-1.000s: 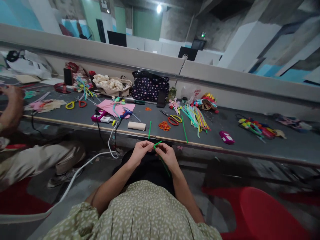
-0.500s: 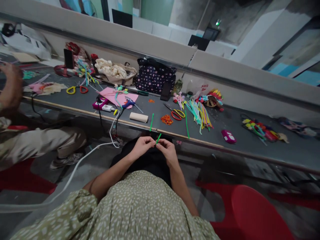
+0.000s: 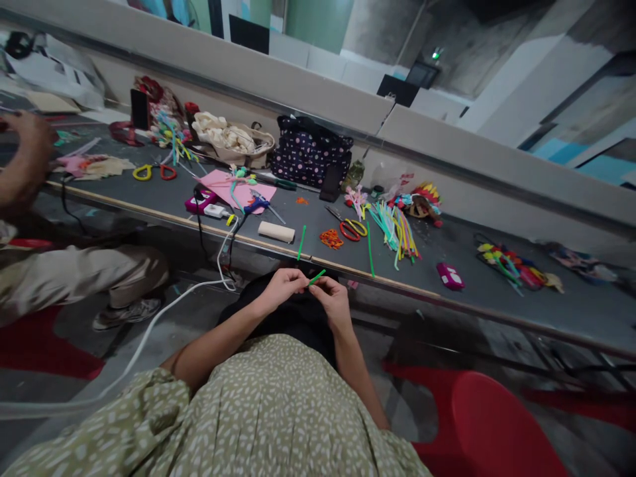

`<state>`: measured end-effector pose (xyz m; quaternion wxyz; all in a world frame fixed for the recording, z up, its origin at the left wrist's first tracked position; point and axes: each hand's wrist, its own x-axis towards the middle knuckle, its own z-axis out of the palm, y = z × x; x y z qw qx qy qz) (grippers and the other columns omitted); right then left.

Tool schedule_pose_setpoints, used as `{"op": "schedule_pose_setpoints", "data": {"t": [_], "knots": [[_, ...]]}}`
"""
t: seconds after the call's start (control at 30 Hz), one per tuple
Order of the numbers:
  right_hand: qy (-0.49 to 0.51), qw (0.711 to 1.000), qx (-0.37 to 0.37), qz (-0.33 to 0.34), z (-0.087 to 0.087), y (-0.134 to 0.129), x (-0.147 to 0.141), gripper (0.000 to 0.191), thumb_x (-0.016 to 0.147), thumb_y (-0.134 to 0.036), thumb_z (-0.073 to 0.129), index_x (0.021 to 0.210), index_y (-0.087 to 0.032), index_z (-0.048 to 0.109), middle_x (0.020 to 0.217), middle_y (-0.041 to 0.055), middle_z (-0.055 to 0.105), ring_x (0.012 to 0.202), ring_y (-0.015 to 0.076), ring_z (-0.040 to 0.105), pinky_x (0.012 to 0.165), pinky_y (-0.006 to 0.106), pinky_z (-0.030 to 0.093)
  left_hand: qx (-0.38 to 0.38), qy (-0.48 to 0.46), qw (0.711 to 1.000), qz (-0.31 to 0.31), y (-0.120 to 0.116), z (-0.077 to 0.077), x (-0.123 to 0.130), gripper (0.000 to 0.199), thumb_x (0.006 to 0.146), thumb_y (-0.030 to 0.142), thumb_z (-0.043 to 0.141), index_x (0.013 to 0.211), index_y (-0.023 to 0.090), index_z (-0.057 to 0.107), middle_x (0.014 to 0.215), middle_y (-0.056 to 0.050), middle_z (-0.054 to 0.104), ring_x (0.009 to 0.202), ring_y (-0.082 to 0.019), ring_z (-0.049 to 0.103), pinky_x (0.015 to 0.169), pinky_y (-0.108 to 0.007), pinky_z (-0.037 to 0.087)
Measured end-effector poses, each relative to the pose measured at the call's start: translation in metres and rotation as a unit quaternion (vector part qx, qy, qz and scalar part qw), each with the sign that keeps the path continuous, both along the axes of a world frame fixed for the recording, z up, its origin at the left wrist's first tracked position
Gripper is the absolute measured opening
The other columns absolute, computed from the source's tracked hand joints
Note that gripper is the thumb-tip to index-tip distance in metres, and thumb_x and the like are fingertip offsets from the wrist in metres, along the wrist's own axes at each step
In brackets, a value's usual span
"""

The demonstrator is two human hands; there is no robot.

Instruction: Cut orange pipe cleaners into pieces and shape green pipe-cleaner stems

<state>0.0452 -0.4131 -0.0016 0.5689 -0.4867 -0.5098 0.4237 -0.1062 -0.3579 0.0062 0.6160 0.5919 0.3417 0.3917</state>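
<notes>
A short green fuzzy stem is pinched between my two hands, just below the table's front edge and above my lap. My left hand holds its lower end with closed fingertips. My right hand presses its fingertips on the same stem, and the free end points up to the right. On the table above my hands lie two more green stems, one at the left and a longer one at the right. Between them are orange curled pieces and red-and-yellow-handled scissors.
A beige roll, a blue glue gun and pink paper lie left. Colourful stems and a purple box are right. A white cable hangs at left. Another person's hand is far left.
The green stem between my fingers has tilted further to the right. My hands have barely moved. The other person's hand at the far left has shifted slightly, and the view has turned a little.
</notes>
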Motion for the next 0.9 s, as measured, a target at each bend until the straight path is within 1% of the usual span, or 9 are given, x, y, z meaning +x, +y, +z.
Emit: {"op": "schedule_pose_setpoints", "data": {"t": [0.27, 0.3, 0.37, 0.43, 0.53, 0.63, 0.73, 0.8, 0.9], "knots": [[-0.074, 0.996, 0.035, -0.032, 0.004, -0.004, -0.001, 0.015, 0.076, -0.035, 0.069, 0.08, -0.021, 0.071, 0.08, 0.0018, 0.067, 0.077, 0.0178, 0.059, 0.075, 0.031, 0.046, -0.116, -0.031, 0.992, -0.046, 0.005, 0.0, 0.0, 0.021, 0.067, 0.033, 0.071, 0.06, 0.014, 0.066, 0.05, 0.0, 0.056, 0.047, -0.009, 0.048, 0.051, -0.022, 0.033], [-0.064, 0.997, 0.028, -0.033, 0.003, -0.004, -0.001, 0.015, 0.076, -0.035, 0.069, 0.079, -0.021, 0.071, 0.079, 0.0015, 0.067, 0.075, 0.0171, 0.059, 0.074, 0.03, 0.046, -0.115, -0.028, 0.992, -0.048, 0.005, -0.001, 0.0, 0.022, 0.067, 0.034, 0.072, 0.06, 0.014, 0.066, 0.05, 0.0, 0.056, 0.047, -0.009, 0.048, 0.051, -0.023, 0.034], [-0.016, 0.999, -0.008, -0.03, 0.002, -0.002, 0.001, 0.016, 0.073, -0.035, 0.072, 0.078, -0.02, 0.071, 0.072, -0.0002, 0.064, 0.064, 0.0136, 0.054, 0.062, 0.026, 0.043, -0.092, -0.023, 0.994, -0.051, 0.006, -0.002, -0.001, 0.024, 0.07, 0.036, 0.072, 0.064, 0.013, 0.068, 0.055, -0.002, 0.06, 0.051, -0.01, 0.051, 0.054, -0.023, 0.037], [0.051, 0.997, -0.052, -0.025, 0.0, 0.001, 0.003, 0.017, 0.07, -0.034, 0.075, 0.076, -0.019, 0.07, 0.062, -0.0032, 0.058, 0.051, 0.0088, 0.042, 0.048, 0.022, 0.033, -0.049, -0.021, 0.997, -0.055, 0.006, -0.003, -0.003, 0.026, 0.074, 0.039, 0.069, 0.072, 0.013, 0.069, 0.063, -0.004, 0.065, 0.057, -0.012, 0.055, 0.058, -0.024, 0.041], [0.135, 0.987, -0.089, -0.014, -0.002, 0.004, 0.006, 0.018, 0.066, -0.032, 0.078, 0.072, -0.018, 0.068, 0.055, -0.0063, 0.047, 0.045, 0.0054, 0.029, 0.042, 0.02, 0.019, 0.05, -0.007, 0.998, -0.045, 0.004, 0.0, -0.008, 0.024, 0.078, 0.035, 0.068, 0.088, 0.014, 0.07, 0.078, -0.005, 0.069, 0.068, -0.013, 0.059, 0.064, -0.024, 0.045], [0.171, 0.98, -0.104, 0.013, -0.001, 0.003, 0.006, 0.018, 0.064, -0.03, 0.079, 0.069, -0.017, 0.067, 0.054, -0.007, 0.044, 0.046, 0.0049, 0.027, 0.042, 0.02, 0.017, 0.189, 0.027, 0.981, -0.031, 0.003, 0.006, -0.012, 0.02, 0.08, 0.028, 0.067, 0.096, 0.016, 0.07, 0.088, -0.005, 0.067, 0.076, -0.014, 0.06, 0.069, -0.025, 0.046], [0.176, 0.976, -0.119, 0.038, 0.002, 0.002, 0.005, 0.019, 0.063, -0.029, 0.08, 0.07, -0.017, 0.067, 0.054, -0.007, 0.044, 0.046, 0.0045, 0.028, 0.042, 0.02, 0.016, 0.312, 0.041, 0.948, -0.034, 0.003, 0.009, -0.014, 0.013, 0.085, 0.024, 0.062, 0.092, 0.017, 0.071, 0.088, -0.005, 0.065, 0.081, -0.015, 0.06, 0.073, -0.026, 0.047], [0.177, 0.975, -0.129, 0.045, 0.003, 0.001, 0.003, 0.02, 0.062, -0.029, 0.08, 0.071, -0.017, 0.067, 0.055, -0.0066, 0.045, 0.046, 0.0044, 0.028, 0.042, 0.02, 0.015, 0.365, 0.05, 0.929, -0.027, 0.004, 0.008, -0.013, 0.013, 0.087, 0.022, 0.059, 0.091, 0.017, 0.071, 0.086, -0.005, 0.065, 0.082, -0.015, 0.061, 0.075, -0.026, 0.047], [0.173, 0.976, -0.121, 0.045, 0.005, 0.001, 0.002, 0.02, 0.062, -0.029, 0.08, 0.072, -0.016, 0.068, 0.055, -0.0062, 0.046, 0.046, 0.0044, 0.029, 0.042, 0.02, 0.016, 0.403, 0.068, 0.912, -0.009, 0.005, 0.007, -0.013, 0.012, 0.088, 0.022, 0.058, 0.09, 0.017, 0.069, 0.085, -0.005, 0.064, 0.08, -0.014, 0.06, 0.074, -0.026, 0.047]]}}
